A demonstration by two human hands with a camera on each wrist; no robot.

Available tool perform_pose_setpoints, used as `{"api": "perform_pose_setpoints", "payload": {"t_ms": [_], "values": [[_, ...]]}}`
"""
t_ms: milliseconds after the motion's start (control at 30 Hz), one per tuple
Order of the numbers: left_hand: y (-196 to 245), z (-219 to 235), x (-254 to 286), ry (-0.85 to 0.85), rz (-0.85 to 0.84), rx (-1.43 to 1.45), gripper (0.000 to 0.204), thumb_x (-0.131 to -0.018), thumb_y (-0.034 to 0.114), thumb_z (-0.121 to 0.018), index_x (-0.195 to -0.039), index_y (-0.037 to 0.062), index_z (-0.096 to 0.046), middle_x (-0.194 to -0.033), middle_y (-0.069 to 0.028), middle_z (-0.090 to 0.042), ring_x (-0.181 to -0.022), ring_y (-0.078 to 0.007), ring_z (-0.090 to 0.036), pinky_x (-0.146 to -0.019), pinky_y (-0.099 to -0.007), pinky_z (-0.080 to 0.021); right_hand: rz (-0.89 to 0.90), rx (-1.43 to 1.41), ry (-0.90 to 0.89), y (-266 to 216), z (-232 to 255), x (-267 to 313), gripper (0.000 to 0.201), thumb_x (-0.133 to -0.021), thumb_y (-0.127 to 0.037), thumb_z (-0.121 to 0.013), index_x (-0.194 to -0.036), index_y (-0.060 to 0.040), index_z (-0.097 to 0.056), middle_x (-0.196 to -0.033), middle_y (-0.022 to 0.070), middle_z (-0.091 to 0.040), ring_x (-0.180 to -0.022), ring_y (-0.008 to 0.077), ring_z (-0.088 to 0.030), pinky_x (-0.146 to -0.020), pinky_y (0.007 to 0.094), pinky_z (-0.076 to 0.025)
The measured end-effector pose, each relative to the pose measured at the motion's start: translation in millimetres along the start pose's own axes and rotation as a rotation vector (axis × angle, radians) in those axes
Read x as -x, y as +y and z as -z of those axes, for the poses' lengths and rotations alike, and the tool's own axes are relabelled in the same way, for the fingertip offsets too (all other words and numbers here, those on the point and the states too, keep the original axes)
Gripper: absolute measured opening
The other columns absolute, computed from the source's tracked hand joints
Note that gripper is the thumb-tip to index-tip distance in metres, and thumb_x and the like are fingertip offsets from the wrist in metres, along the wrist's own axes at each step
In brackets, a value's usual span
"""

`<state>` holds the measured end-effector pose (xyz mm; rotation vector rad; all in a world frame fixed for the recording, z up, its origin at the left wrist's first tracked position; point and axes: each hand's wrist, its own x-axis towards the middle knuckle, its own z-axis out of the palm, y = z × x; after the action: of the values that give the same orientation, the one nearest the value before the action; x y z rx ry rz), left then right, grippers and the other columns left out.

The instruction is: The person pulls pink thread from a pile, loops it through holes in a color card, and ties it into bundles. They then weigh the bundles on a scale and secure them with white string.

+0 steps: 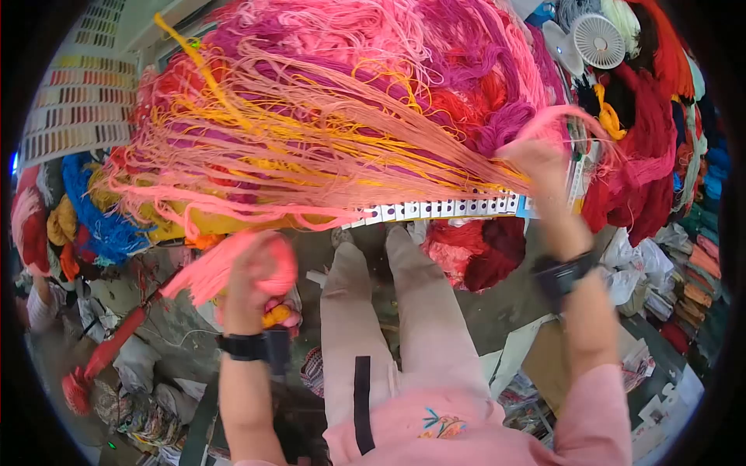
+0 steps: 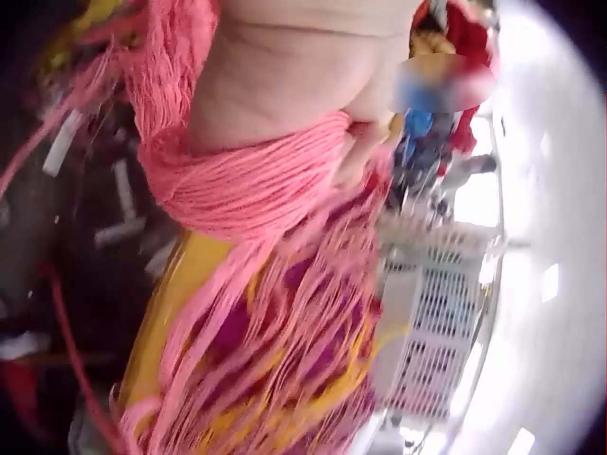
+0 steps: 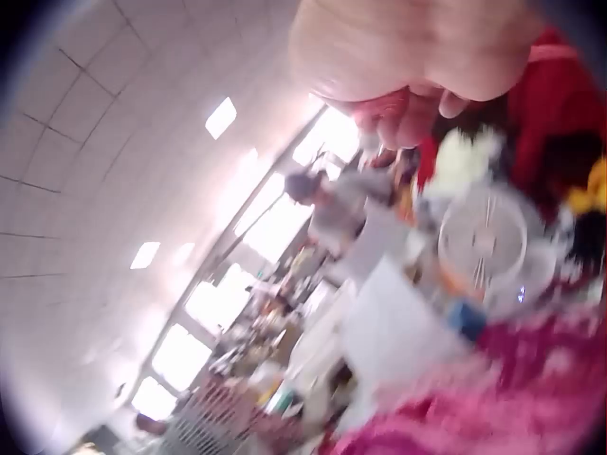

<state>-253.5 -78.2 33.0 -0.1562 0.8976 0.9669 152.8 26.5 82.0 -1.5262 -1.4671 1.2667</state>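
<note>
A pale lattice crate (image 2: pixel 432 318) stands beyond the table in the left wrist view; its contents are too unclear to tell. Clear plastic bags (image 1: pixel 633 260) lie on the floor to the person's right, what is in them hard to make out. A big heap of pink, purple and red yarn (image 1: pixel 326 35) covers the table (image 1: pixel 183 231), with a fan of salmon and yellow strands (image 1: pixel 334 155) spread over it, narrowing towards the right hand (image 1: pixel 540 167). That hand is blurred above the table's near edge, its fingers curled in and closed on a pink strand (image 1: pixel 571 113) that arcs out to the side. The left hand (image 1: pixel 252 268), near the table's front edge, has its fingers curled round a thick pink skein (image 2: pixel 256 190), which wraps the palm and trails onto the table. A row of white tags (image 1: pixel 439 208) with dark dots lines the edge between the hands.
</note>
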Motion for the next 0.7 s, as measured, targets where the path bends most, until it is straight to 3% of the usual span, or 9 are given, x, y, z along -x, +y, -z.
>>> {"api": "perform_pose_setpoints", "payload": {"t_ms": [33,67,100,200,267,400,567,633,700], "values": [[-18.2,-36.5,-8.9,0.202,0.036,-0.222,0.021,-0.080,0.013,-0.049,-0.095,-0.0025,-0.051,-0.055,0.0037,-0.046,-0.038,-0.0015,-0.037,-0.037,-0.0155,-0.034,-0.142,0.012,0.019,-5.8,-50.3,12.5,0.009,-0.071,-0.005,-0.053,-0.072,-0.0002,-0.060,-0.072,0.0049,-0.058,-0.069,0.0131,-0.054,-0.064,0.0249,-0.042],[-36.4,-58.2,-22.0,0.199,0.048,-0.316,0.018,-0.078,0.011,-0.051,-0.091,-0.0018,-0.052,-0.058,0.0012,-0.049,-0.039,-0.0034,-0.040,-0.036,-0.0172,-0.035,-0.267,-0.110,0.001,18.0,-82.5,22.2,0.007,-0.067,-0.004,-0.056,-0.072,-0.0001,-0.060,-0.072,0.0051,-0.058,-0.068,0.0125,-0.053,-0.063,0.0251,-0.042],[-52.6,-73.1,-35.0,0.197,0.059,-0.412,0.015,-0.076,0.010,-0.053,-0.087,-0.0012,-0.054,-0.062,-0.0013,-0.052,-0.040,-0.0053,-0.044,-0.036,-0.0188,-0.036,-0.168,-0.076,0.004,39.2,-108.9,30.4,0.007,-0.065,-0.005,-0.060,-0.071,-0.0022,-0.060,-0.070,0.0049,-0.057,-0.066,0.0147,-0.053,-0.058,0.0240,-0.041],[-92.4,-87.0,-65.5,0.181,0.087,-0.712,0.012,-0.075,0.010,-0.055,-0.080,-0.0002,-0.054,-0.061,-0.0024,-0.053,-0.042,-0.0079,-0.048,-0.034,-0.0201,-0.035,0.073,0.176,0.153,57.5,-154.4,44.4,0.007,-0.063,-0.004,-0.059,-0.068,-0.0035,-0.056,-0.069,0.0073,-0.052,-0.068,0.0230,-0.050,-0.059,0.0307,-0.039],[-111.0,-87.6,-78.3,0.247,0.120,-0.889,0.012,-0.074,0.012,-0.056,-0.077,0.0007,-0.054,-0.057,-0.0025,-0.052,-0.041,-0.0078,-0.047,-0.034,-0.0204,-0.035,0.209,0.353,0.207,59.5,-161.6,50.3,0.014,-0.059,-0.004,-0.058,-0.071,-0.0056,-0.053,-0.071,0.0069,-0.049,-0.070,0.0258,-0.047,-0.063,0.0353,-0.034],[-109.1,-81.6,-73.4,0.263,0.080,-0.926,0.011,-0.077,0.012,-0.052,-0.077,0.0007,-0.053,-0.054,-0.0022,-0.049,-0.039,-0.0079,-0.045,-0.032,-0.0208,-0.034,0.224,0.406,0.182,69.1,-152.4,58.9,0.019,-0.059,-0.006,-0.058,-0.077,-0.0056,-0.054,-0.075,0.0066,-0.050,-0.072,0.0250,-0.047,-0.064,0.0338,-0.035],[-105.5,-76.8,-76.0,0.133,0.004,-0.814,0.009,-0.080,0.007,-0.047,-0.076,0.0013,-0.053,-0.054,-0.0017,-0.049,-0.043,-0.0075,-0.044,-0.039,-0.0204,-0.035,0.253,0.561,0.030,51.3,-160.6,70.7,0.036,-0.059,-0.010,-0.058,-0.094,-0.0029,-0.052,-0.092,0.0095,-0.048,-0.080,0.0256,-0.045,-0.071,0.0337,-0.034],[-107.6,-80.2,-76.3,0.143,0.007,-0.769,0.008,-0.079,0.007,-0.047,-0.076,0.0015,-0.053,-0.054,-0.0016,-0.049,-0.044,-0.0075,-0.044,-0.041,-0.0201,-0.035,0.229,0.536,-0.011,52.8,-158.8,74.0,0.041,-0.058,-0.009,-0.058,-0.098,-0.0030,-0.051,-0.097,0.0098,-0.046,-0.084,0.0261,-0.043,-0.074,0.0347,-0.033],[-112.7,-81.4,-76.5,0.156,0.017,-0.721,0.008,-0.079,0.007,-0.048,-0.075,0.0018,-0.053,-0.055,-0.0014,-0.049,-0.045,-0.0075,-0.044,-0.043,-0.0199,-0.036,0.244,0.359,0.000,61.4,-155.7,72.8,0.035,-0.057,-0.006,-0.055,-0.092,-0.0029,-0.053,-0.092,0.0095,-0.048,-0.081,0.0261,-0.045,-0.071,0.0344,-0.034]]}}
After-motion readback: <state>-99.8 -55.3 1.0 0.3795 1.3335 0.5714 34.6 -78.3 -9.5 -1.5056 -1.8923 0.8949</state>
